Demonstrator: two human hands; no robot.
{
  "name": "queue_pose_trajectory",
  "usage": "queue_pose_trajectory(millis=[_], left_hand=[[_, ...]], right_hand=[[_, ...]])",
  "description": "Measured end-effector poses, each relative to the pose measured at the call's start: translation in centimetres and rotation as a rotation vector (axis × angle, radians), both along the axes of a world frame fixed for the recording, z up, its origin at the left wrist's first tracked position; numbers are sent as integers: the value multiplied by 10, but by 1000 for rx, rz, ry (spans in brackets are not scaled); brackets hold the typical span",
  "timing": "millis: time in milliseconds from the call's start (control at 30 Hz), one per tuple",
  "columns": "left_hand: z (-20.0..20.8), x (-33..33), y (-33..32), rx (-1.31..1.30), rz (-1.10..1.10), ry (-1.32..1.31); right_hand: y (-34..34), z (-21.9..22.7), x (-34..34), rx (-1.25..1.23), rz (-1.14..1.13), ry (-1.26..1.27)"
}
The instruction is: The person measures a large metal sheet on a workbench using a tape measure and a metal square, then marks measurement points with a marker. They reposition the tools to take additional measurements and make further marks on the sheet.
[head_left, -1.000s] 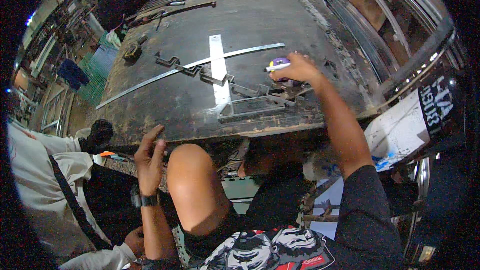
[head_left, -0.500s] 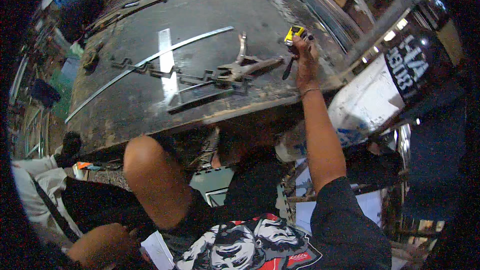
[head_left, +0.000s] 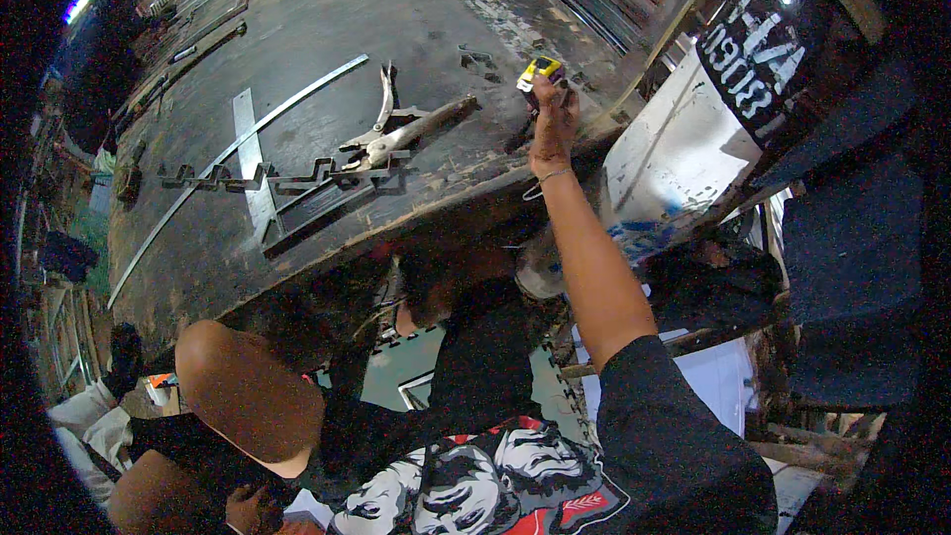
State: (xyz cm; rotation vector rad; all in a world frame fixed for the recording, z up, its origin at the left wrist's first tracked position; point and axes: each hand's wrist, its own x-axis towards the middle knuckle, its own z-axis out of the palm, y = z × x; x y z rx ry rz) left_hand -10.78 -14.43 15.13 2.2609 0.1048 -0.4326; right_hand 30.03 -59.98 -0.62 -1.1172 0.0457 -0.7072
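The head view is worn on the person's head and looks steeply down and forward through a wide fisheye, with dark corners. Nearest, at six o'clock, is the printed shirt (head_left: 475, 485); a bare knee (head_left: 248, 391) is close at eight. The right grip (head_left: 555, 122) is farther off toward one. The surface (head_left: 307, 30) recedes past eleven, its near edge slanting from eight up toward two.
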Motion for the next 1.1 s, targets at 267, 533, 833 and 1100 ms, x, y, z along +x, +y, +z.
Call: queue_pose_trajectory(millis=[267, 533, 833, 1100], left_hand=[[-3, 3, -10, 5, -11, 39], [8, -6, -6, 36, -39, 0], [43, 10, -23, 25, -145, -233], [62, 65, -68, -627, -159, -606]], right_hand=[[-21, -20, 13, -20, -163, 191], [-12, -15, 9, 138, -97, 144], [-20, -20, 7, -89, -56, 69], [68, 34, -83, 71, 206, 113]])
